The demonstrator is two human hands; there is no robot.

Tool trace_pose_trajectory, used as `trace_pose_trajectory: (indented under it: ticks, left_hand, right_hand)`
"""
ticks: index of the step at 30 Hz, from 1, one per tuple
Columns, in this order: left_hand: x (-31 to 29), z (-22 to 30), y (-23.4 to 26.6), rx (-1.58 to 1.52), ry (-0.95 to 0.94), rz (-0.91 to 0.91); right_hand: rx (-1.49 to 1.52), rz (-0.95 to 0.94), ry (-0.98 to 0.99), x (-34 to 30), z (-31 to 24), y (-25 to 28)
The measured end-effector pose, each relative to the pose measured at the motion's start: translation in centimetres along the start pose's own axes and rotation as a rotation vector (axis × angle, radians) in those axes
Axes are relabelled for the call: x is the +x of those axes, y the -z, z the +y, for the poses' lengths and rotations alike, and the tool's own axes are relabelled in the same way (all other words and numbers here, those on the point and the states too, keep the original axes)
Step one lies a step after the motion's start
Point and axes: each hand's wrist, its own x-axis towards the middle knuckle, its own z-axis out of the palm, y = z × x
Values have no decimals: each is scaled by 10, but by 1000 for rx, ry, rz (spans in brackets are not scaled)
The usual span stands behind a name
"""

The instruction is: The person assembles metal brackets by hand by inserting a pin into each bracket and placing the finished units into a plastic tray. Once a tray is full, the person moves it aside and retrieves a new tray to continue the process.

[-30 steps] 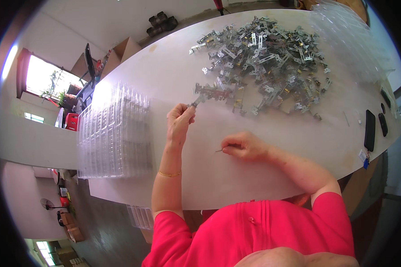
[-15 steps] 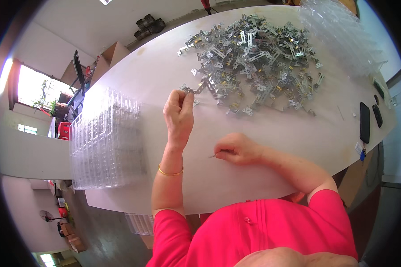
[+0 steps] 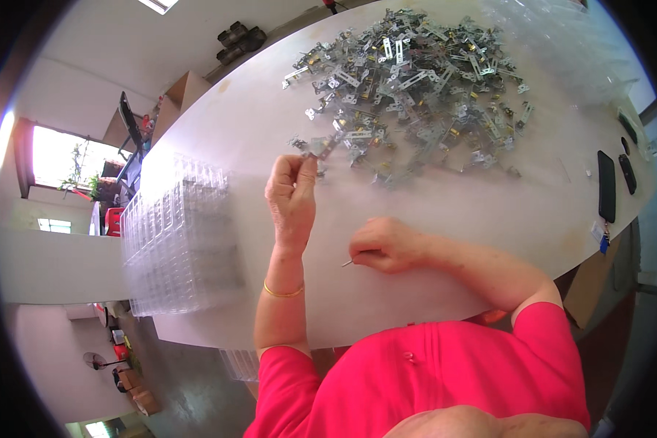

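My left hand is closed in a pinch near the left edge of a large heap of small metal brackets. Between its thumb and fingers is a metal bracket, slightly blurred and pointing up toward the heap. Nearer to me, my right hand rests low over the white table, its fingers curled. A thin metal pin sticks out from its fingertips toward the left. The rest of the pin is hidden inside the hand.
Stacked clear plastic trays stand at the table's left edge. More clear plastic trays lie at the far right. Along the right edge are a black phone, a dark object and keys with a blue tag.
The whole view has shifted a little. The bracket in my left hand appears turned slightly, and more of the pin shows at my right fingertips. Both hands stay in nearly the same places.
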Motion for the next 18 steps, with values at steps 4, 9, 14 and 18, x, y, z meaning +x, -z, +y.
trace_pose_trajectory:
  ticks: [4, 9, 14, 18]
  left_hand:
    - [-14, -12, 24, 151, 259, -228]
    - [-24, -30, 49, 177, 454, -502]
    - [-19, -31, 44, 409, 510, -519]
    - [-2, -32, 32, 674, 129, -252]
  right_hand:
    - [17, -18, 13, -4, 1, -2]
    - [-9, -46, 25, -4, 0, -1]
    - [-30, -88, -8, -4, 0, 1]
    - [-31, -81, 4, -3, -1, 1]
